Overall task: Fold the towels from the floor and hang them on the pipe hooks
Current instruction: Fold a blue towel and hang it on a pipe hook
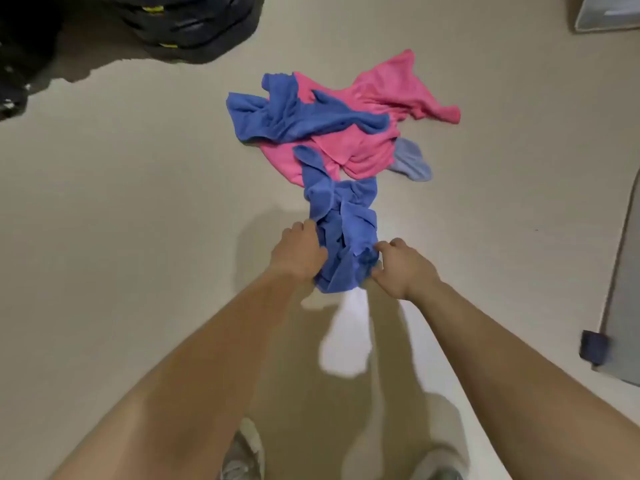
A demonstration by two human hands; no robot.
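Note:
A crumpled blue towel (341, 220) hangs bunched between both hands, its far end still trailing onto the pile on the floor. My left hand (298, 252) grips its left side and my right hand (403, 266) pinches its right side. Beyond it lies a heap of towels: a second blue towel (287, 112) draped over a pink towel (374, 98), and a pale blue cloth (412, 164) poking out at the right. No pipe hooks are in view.
The floor (138, 202) is plain beige. Dark stacked tyres (187, 22) stand at the top left. A grey box (606, 12) sits at the top right, and a grey panel with a dark clip (594, 346) lines the right edge. My shoes (242, 459) show at the bottom.

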